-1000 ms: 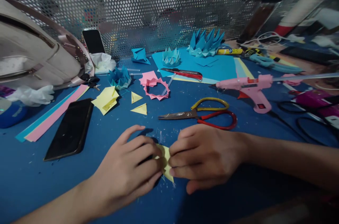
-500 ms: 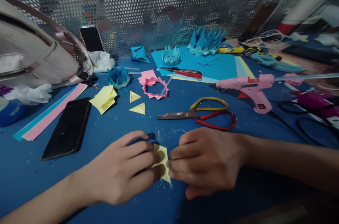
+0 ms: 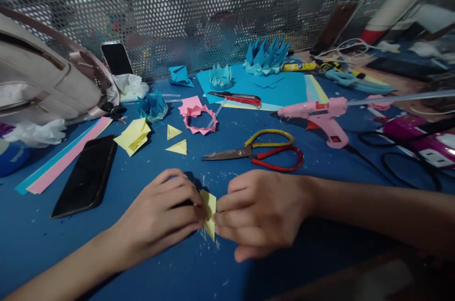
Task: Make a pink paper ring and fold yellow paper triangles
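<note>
A small folded piece of yellow paper (image 3: 210, 204) lies on the blue tabletop between my hands. My left hand (image 3: 167, 215) has its curled fingertips pressed on the paper's left side. From the right, my right hand (image 3: 259, 211) holds the opposite edge, its fingers bunched together and the thumb low. Beyond the hands are scissors (image 3: 229, 154) with one yellow and one red handle. Two folded yellow triangles (image 3: 178, 147) lie left of the blades, near a stack of yellow paper (image 3: 132, 137) and a pink folded-paper ring (image 3: 192, 129).
A pink glue gun (image 3: 320, 111) with a cord lies at right. A red box cutter (image 3: 245, 99) rests on blue paper sheets (image 3: 295, 90). Blue paper crowns (image 3: 266, 59), a phone (image 3: 85, 173), paper strips (image 3: 71, 154) and a bag (image 3: 46, 68) surround the work area.
The yellow paper now shows as a narrower piece, folded over between my hands. My left fingers have drawn closer together. The whole view has shifted slightly.
</note>
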Demonstrator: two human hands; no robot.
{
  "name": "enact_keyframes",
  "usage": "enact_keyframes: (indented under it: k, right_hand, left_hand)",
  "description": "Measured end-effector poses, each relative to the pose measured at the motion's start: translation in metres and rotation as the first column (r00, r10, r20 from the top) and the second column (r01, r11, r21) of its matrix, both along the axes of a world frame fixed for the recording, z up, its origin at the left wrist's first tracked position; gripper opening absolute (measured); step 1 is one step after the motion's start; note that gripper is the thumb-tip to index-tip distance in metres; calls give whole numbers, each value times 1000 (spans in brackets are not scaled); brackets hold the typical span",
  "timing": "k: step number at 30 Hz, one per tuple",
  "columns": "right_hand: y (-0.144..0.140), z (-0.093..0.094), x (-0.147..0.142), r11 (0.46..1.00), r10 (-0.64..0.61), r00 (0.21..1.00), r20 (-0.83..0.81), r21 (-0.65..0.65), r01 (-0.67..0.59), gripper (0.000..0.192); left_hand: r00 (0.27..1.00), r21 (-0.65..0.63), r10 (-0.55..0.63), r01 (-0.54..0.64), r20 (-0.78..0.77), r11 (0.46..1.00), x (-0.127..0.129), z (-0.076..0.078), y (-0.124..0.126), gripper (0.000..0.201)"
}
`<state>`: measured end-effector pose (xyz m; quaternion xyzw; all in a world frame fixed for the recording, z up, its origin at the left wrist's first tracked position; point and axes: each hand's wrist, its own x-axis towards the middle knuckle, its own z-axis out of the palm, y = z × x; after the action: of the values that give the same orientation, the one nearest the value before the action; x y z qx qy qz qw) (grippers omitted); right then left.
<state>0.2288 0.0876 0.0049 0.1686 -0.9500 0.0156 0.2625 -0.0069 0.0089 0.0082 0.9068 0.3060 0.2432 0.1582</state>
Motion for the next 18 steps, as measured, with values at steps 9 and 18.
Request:
enact_keyframes:
  k: [9, 18]
  right_hand:
    - [1, 3, 1, 1000, 4, 998, 65, -6, -4, 31]
    - [1, 0, -1, 999, 10, 1000, 7, -46, -10, 28]
  left_hand:
    - [985, -281, 98, -54, 144, 958, 5, 1, 11, 25]
    - [982, -259, 187, -184, -14, 948, 15, 0, 5, 23]
